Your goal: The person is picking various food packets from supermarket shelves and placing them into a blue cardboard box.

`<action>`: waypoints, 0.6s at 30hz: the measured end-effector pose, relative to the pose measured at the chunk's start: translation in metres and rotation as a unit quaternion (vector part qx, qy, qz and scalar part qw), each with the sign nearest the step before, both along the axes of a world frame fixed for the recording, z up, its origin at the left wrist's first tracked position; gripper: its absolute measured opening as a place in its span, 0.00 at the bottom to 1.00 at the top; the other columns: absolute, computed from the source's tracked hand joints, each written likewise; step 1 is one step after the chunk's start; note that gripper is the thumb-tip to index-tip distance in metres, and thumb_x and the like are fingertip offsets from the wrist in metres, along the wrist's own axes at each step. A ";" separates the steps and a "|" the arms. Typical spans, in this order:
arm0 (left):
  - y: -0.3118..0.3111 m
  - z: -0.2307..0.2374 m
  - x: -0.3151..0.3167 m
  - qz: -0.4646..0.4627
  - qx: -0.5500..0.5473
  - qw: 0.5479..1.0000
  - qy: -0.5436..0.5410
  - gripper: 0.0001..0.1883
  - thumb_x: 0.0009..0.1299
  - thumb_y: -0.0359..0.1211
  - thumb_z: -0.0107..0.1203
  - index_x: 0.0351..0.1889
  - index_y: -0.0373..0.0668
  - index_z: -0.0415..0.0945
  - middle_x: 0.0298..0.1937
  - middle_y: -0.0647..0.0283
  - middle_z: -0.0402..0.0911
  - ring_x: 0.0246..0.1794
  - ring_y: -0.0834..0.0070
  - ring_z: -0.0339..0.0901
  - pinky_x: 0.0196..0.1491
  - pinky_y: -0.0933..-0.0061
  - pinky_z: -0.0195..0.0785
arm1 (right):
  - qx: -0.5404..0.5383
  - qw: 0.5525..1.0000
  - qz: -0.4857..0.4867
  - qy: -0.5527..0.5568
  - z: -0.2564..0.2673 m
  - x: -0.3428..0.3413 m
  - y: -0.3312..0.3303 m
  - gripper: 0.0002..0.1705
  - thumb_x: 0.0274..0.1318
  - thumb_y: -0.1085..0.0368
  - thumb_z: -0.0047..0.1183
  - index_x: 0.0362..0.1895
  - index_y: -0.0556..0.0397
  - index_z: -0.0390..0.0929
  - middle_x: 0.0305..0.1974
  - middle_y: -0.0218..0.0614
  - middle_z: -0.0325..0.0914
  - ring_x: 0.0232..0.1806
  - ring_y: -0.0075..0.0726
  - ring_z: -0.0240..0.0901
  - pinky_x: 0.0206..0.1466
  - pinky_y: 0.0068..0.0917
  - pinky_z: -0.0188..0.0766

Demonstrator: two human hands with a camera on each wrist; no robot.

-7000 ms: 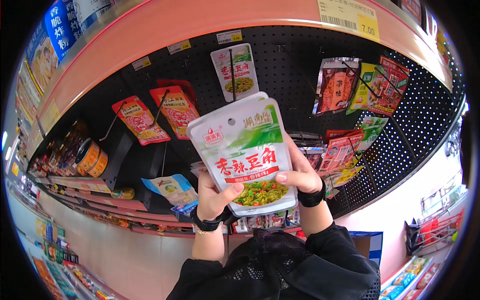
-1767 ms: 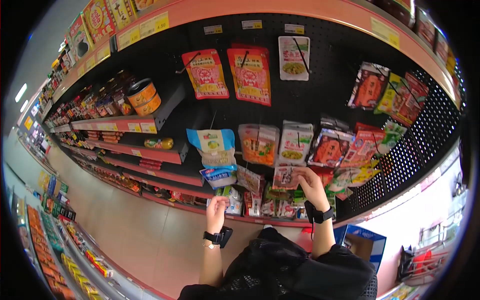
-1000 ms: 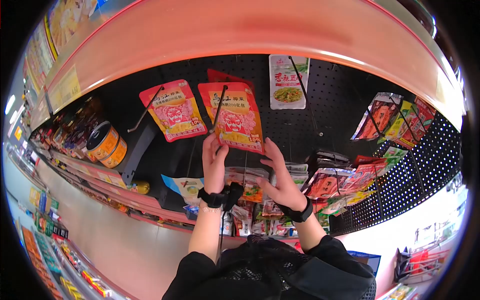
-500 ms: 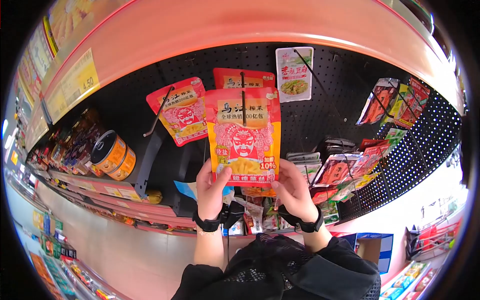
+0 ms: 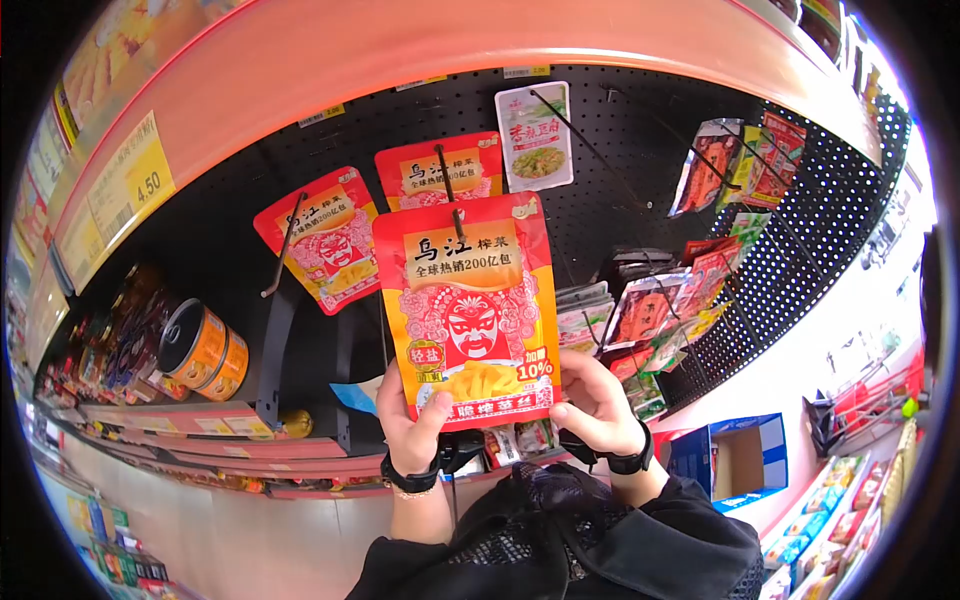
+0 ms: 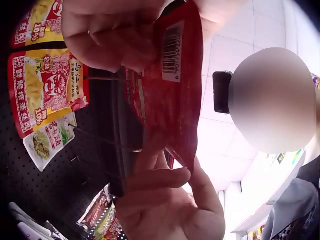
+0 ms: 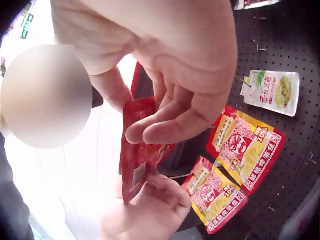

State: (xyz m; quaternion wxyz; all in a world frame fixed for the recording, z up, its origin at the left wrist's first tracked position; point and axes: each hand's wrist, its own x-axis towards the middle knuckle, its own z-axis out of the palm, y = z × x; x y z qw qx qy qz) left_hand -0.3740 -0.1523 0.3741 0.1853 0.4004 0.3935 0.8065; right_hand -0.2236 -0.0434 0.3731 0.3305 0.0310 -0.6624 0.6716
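Both hands hold a red and yellow pickled mustard pouch (image 5: 470,330) in front of the display, its printed front facing the head camera. My left hand (image 5: 412,435) pinches the lower left corner, thumb on the front. At the lower right corner my right hand (image 5: 600,410) pinches it, fingers behind. The tip of a thin black hook (image 5: 460,226) shows in front of the pouch's top. Its red back with a barcode (image 6: 172,50) is visible in the left wrist view. A matching pouch (image 5: 438,165) hangs behind it, and another matching pouch (image 5: 325,240) hangs to the left.
A white and green pouch (image 5: 536,137) hangs right of the red ones on the black pegboard (image 5: 590,150). More bagged foods (image 5: 640,308) hang lower right. Orange tins (image 5: 205,348) stand on the left shelf. Overhead runs an orange shelf edge (image 5: 420,65); a blue box (image 5: 730,462) is at lower right.
Earlier both hands held a white and green pouch, then separated lower down. They then reached the red pouch on its hook, gripped its lower corners and drew it nearer.
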 end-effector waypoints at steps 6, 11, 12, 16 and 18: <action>0.001 0.001 -0.007 -0.009 0.008 1.000 0.019 0.24 0.50 0.33 0.53 0.42 0.32 0.59 0.37 0.62 0.68 0.36 0.80 0.65 0.40 0.81 0.57 | 0.012 1.000 -0.017 -0.009 -0.003 -0.002 0.000 0.26 0.44 0.70 0.46 0.48 0.63 0.54 0.41 0.37 0.60 0.40 0.26 0.60 0.45 0.23 0.57; -0.010 -0.002 -0.009 -0.009 0.017 0.999 0.048 0.24 0.50 0.34 0.54 0.42 0.32 0.60 0.36 0.62 0.68 0.35 0.80 0.66 0.39 0.81 0.58 | 0.046 0.998 -0.025 -0.018 -0.001 0.003 -0.005 0.25 0.42 0.69 0.48 0.47 0.63 0.56 0.40 0.38 0.61 0.38 0.27 0.60 0.44 0.22 0.57; -0.012 -0.001 -0.009 -0.011 0.017 0.999 0.048 0.24 0.50 0.34 0.54 0.42 0.32 0.60 0.36 0.62 0.68 0.35 0.80 0.66 0.39 0.81 0.58 | 0.067 0.997 -0.028 -0.013 0.000 0.004 -0.007 0.25 0.42 0.69 0.48 0.46 0.63 0.56 0.39 0.39 0.62 0.38 0.27 0.60 0.43 0.23 0.57; -0.020 0.003 -0.004 -0.028 0.025 0.997 0.060 0.23 0.49 0.33 0.55 0.40 0.32 0.61 0.36 0.62 0.69 0.35 0.80 0.66 0.40 0.81 0.58 | 0.114 0.992 -0.045 0.005 -0.002 0.006 -0.010 0.23 0.42 0.69 0.48 0.45 0.61 0.59 0.37 0.40 0.63 0.38 0.29 0.61 0.43 0.24 0.57; -0.020 0.002 -0.003 -0.033 0.027 0.998 0.056 0.22 0.49 0.32 0.55 0.39 0.32 0.61 0.36 0.62 0.69 0.35 0.80 0.66 0.40 0.80 0.58 | 0.103 0.993 -0.056 0.005 -0.004 0.004 -0.012 0.22 0.42 0.69 0.48 0.45 0.60 0.60 0.38 0.41 0.63 0.39 0.30 0.61 0.43 0.24 0.57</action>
